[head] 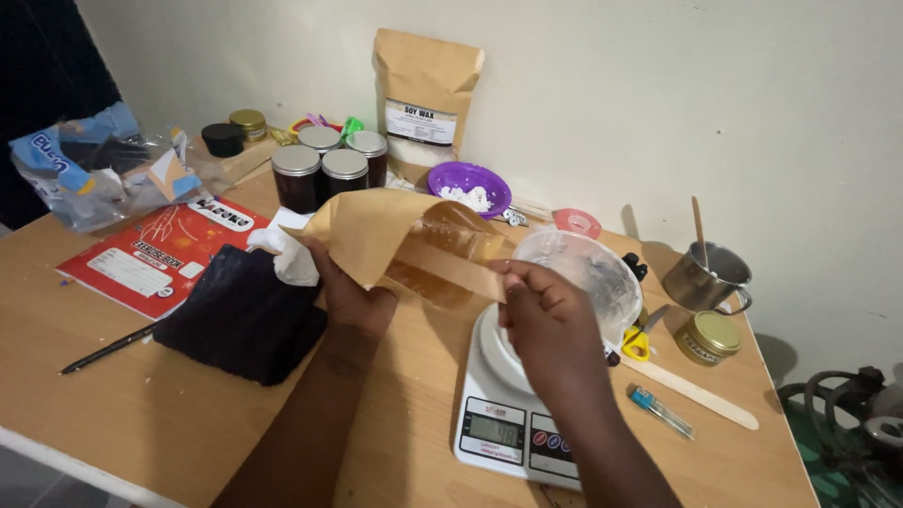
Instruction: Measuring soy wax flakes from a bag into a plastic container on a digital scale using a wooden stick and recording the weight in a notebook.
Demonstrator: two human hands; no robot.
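Far left on the wooden table: crumpled clear-and-blue plastic bag, red paper exercise book, thin black pen, folded black cloth with a white crumpled tissue at its upper edge

Behind, near the wall: four dark glass jars with silver lids, a black-lidded tin and a gold-lidded tin, upright brown paper pouch with white label, purple plastic bowl holding white flakes

Centre: left hand closed around the lower left edge of a flat brown paper pouch with a clear window, held tilted above the table; right hand pinching its right end, directly over the clear plastic bowl on the white digital kitchen scale

Right: pink tape roll, yellow-handled scissors, steel mug with wooden stick, gold-lidded glass jar, flat wooden stirring stick, small blue lighter
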